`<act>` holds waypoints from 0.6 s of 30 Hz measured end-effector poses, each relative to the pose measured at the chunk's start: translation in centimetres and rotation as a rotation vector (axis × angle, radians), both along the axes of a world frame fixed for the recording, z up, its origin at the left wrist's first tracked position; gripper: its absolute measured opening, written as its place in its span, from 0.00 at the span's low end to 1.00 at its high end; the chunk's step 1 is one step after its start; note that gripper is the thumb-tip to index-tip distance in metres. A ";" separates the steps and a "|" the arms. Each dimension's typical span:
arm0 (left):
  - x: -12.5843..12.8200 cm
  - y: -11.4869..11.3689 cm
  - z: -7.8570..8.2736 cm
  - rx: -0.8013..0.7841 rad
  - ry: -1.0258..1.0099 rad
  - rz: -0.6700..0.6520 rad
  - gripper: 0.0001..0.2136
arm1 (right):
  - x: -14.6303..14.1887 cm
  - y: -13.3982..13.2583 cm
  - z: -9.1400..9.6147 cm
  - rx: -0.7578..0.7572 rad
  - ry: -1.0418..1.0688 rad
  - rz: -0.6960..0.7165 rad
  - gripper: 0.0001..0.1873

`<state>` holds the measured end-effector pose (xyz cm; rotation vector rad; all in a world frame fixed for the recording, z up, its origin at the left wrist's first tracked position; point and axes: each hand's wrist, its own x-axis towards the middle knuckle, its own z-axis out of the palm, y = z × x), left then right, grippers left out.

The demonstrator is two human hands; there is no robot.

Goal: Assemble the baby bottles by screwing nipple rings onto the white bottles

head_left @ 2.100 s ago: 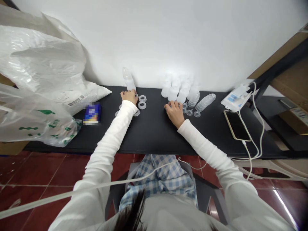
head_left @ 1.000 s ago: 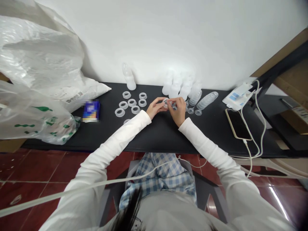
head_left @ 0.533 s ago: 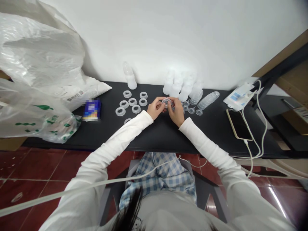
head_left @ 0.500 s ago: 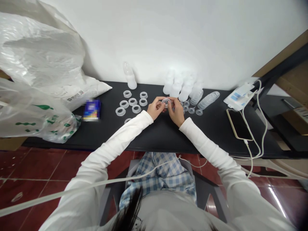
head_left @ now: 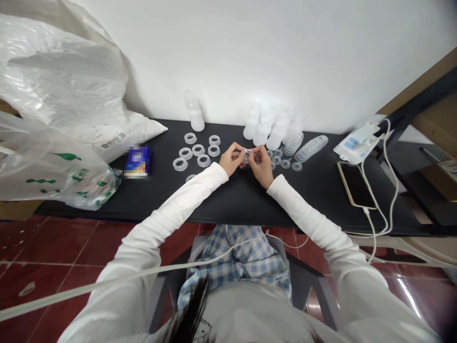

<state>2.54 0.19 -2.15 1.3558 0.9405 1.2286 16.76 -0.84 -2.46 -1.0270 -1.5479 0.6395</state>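
Note:
My left hand (head_left: 230, 161) and my right hand (head_left: 262, 165) meet over the middle of the black table (head_left: 228, 195). Both pinch one small clear plastic ring part (head_left: 246, 155) between the fingertips. Several loose translucent rings (head_left: 194, 153) lie on the table to the left of my hands. Small clear nipple-like pieces (head_left: 283, 161) lie just right of my right hand. A row of white bottles (head_left: 271, 128) stands against the wall behind them. One capped bottle (head_left: 193, 112) stands alone at the back left.
Large plastic bags (head_left: 60, 109) fill the table's left end, with a blue packet (head_left: 138, 161) beside them. A stack of clear caps (head_left: 310, 148), a phone (head_left: 355, 184) on a white cable (head_left: 374, 209) and a white pack (head_left: 355, 142) lie at the right.
My left hand left the rings at the back left and came to the middle. Both hands now hold the small clear part, which has been turned slightly between the fingers.

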 end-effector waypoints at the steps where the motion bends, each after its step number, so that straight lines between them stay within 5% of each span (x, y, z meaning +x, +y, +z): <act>1: -0.1 0.0 0.0 0.001 0.004 -0.012 0.18 | 0.0 0.0 0.0 -0.001 0.002 0.004 0.17; 18: 0.0 -0.2 0.3 0.007 -0.046 0.039 0.16 | 0.0 0.0 0.1 0.015 -0.008 0.019 0.19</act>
